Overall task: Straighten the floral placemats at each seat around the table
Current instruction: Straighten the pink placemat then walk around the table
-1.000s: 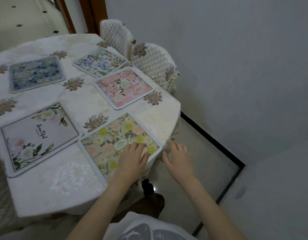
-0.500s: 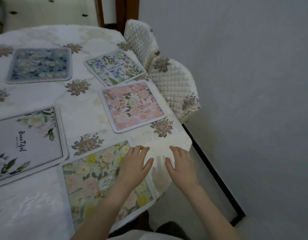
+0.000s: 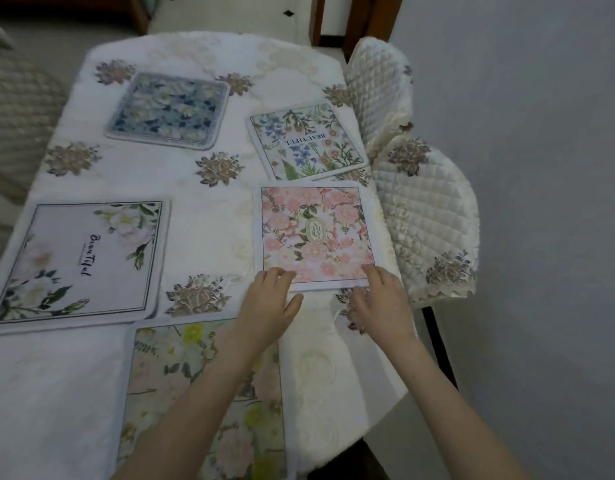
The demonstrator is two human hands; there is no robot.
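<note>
Both hands moved up off yellow placemat (image 3: 202,393), left hand (image 3: 269,306) and right hand (image 3: 382,303) now on pink placemat (image 3: 316,233) near edge, fingers spread flat, gripping nothing, on bench (image 3: 202,237)

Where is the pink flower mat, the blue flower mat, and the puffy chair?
pink flower mat (image 3: 316,233), head view, on the oval label in its middle.
blue flower mat (image 3: 169,110), head view, on its flowered middle.
puffy chair (image 3: 427,209), head view, on the quilted cover of the nearer chair back.

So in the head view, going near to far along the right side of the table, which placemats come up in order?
yellow floral placemat → pink floral placemat, with both hands at its near edge → botanical "BEAUTIFUL" placemat.
</note>
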